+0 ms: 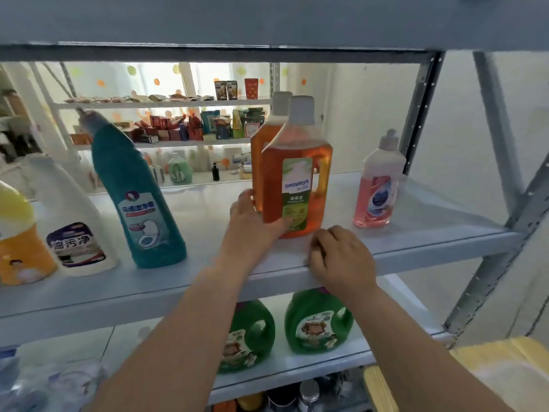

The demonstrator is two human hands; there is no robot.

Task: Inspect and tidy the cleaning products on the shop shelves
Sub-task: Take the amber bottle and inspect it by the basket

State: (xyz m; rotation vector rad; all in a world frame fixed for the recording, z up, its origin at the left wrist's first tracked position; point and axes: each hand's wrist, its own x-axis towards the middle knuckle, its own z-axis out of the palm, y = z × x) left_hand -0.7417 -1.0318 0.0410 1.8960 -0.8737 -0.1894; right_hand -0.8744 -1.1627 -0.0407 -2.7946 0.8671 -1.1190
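Note:
Two orange disinfectant bottles stand on the white shelf [416,233], one [300,179] with a green label in front, the other [263,144] close behind it. My left hand [252,224] grips the lower left side of the front bottle, thumb on its label. My right hand [341,257] rests on the shelf's front edge just right of that bottle, fingers curled, holding nothing. A teal toilet-cleaner bottle [136,197] leans to the left. A white jug [71,221] and a yellow-orange bottle [17,233] stand at far left. A pink bottle [375,185] stands at right.
Two green detergent jugs [318,322] [246,337] sit on the shelf below. A metal upright [499,138] frames the right side. Another shelf board [267,22] runs overhead. More stocked shelves [178,126] show behind. A yellow object [490,376] lies lower right.

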